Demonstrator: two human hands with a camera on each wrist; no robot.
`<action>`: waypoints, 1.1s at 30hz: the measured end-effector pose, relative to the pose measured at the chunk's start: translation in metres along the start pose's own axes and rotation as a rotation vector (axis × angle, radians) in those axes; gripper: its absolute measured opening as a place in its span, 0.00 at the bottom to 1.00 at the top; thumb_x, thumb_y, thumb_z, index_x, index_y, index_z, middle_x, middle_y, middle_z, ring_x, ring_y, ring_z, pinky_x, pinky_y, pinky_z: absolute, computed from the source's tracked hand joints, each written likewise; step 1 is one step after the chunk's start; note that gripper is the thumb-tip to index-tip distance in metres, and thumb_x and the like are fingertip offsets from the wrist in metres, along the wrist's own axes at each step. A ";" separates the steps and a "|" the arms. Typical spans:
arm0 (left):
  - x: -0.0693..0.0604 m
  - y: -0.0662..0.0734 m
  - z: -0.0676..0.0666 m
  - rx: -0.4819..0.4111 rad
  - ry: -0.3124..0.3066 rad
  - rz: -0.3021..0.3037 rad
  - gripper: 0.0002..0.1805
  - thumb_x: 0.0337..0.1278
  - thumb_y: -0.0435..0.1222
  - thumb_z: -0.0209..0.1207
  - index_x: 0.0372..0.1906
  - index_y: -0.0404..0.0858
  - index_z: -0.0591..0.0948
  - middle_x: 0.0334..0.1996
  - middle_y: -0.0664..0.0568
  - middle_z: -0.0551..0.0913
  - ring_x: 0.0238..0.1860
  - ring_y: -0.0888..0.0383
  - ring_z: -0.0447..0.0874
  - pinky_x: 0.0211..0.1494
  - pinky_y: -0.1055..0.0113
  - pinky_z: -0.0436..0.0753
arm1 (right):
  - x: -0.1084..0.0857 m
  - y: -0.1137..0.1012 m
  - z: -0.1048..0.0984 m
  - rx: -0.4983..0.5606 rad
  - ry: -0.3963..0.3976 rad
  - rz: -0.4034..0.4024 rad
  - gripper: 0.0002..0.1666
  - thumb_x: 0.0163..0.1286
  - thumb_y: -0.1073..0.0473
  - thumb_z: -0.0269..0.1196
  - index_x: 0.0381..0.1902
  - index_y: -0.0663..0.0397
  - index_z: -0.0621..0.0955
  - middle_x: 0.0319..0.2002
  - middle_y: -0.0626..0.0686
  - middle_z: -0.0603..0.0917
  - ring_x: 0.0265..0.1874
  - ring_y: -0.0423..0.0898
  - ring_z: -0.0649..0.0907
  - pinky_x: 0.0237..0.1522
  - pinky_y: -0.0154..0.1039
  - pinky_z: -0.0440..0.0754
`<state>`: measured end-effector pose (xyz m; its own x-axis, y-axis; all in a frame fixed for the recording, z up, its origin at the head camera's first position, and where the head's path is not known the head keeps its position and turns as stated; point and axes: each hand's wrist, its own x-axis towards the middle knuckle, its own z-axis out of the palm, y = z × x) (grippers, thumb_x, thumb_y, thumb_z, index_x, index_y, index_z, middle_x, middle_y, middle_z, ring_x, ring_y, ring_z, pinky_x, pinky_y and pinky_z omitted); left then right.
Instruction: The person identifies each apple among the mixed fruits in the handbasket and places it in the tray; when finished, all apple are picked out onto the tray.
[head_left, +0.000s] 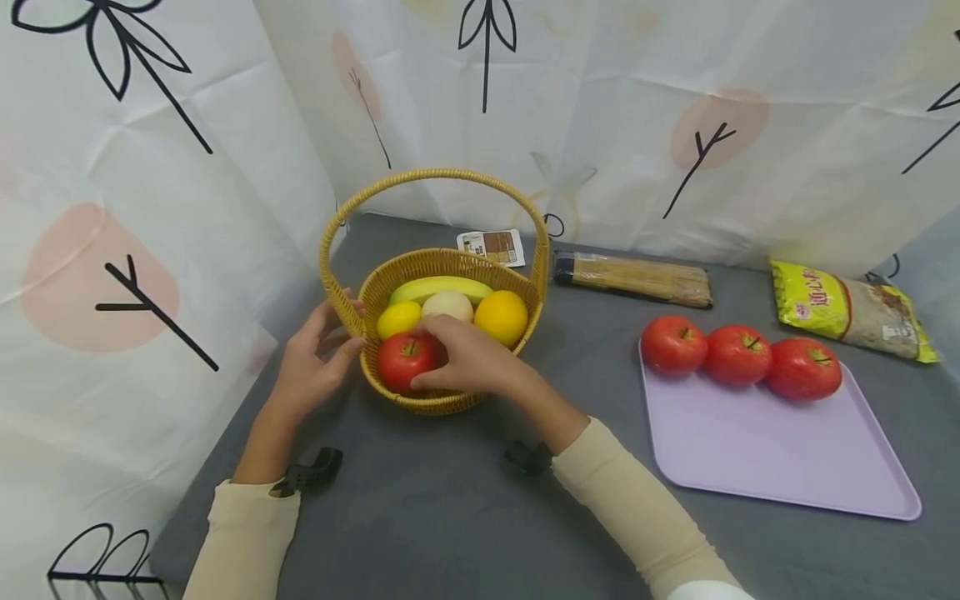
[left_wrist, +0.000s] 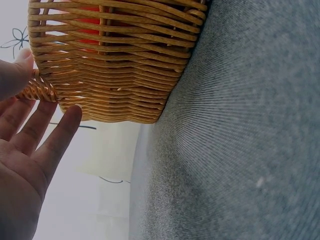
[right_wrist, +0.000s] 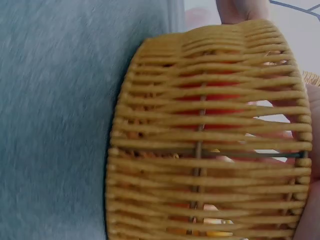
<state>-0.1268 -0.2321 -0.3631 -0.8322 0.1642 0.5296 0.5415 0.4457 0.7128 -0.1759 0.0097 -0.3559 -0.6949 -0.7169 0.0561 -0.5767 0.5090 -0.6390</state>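
Observation:
A woven basket [head_left: 420,405] with a tall arched handle stands on the grey table. My left hand [head_left: 311,358] holds its left side where the handle meets the rim, thumb on one side and fingers on the other in the left wrist view. My right hand [head_left: 472,354] reaches over the front rim and grips a red apple [head_left: 401,360], thumb and fingers on its right side. Around it in the basket lie a lemon [head_left: 398,319], a banana [head_left: 442,287], a pale round fruit [head_left: 447,307] and an orange [head_left: 502,318]. The weave mostly hides the fruit in both wrist views.
To the right is a lilac tray [head_left: 780,450] with three red apples [head_left: 738,355] along its back edge. Behind are a pack of noodles [head_left: 637,278], a yellow food bag [head_left: 851,310] and a small flat packet [head_left: 492,247]. A patterned curtain borders the table.

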 end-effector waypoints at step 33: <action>0.000 0.001 0.000 -0.014 0.000 -0.008 0.36 0.54 0.15 0.63 0.69 0.23 0.66 0.56 0.30 0.78 0.55 0.36 0.78 0.55 0.68 0.83 | -0.001 -0.009 0.010 -0.061 0.044 -0.034 0.27 0.62 0.51 0.74 0.60 0.43 0.84 0.65 0.50 0.77 0.64 0.46 0.73 0.66 0.44 0.72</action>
<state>-0.1260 -0.2320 -0.3625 -0.8367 0.1605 0.5237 0.5363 0.4344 0.7237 -0.1656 0.0011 -0.3574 -0.6921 -0.7132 0.1114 -0.6244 0.5140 -0.5882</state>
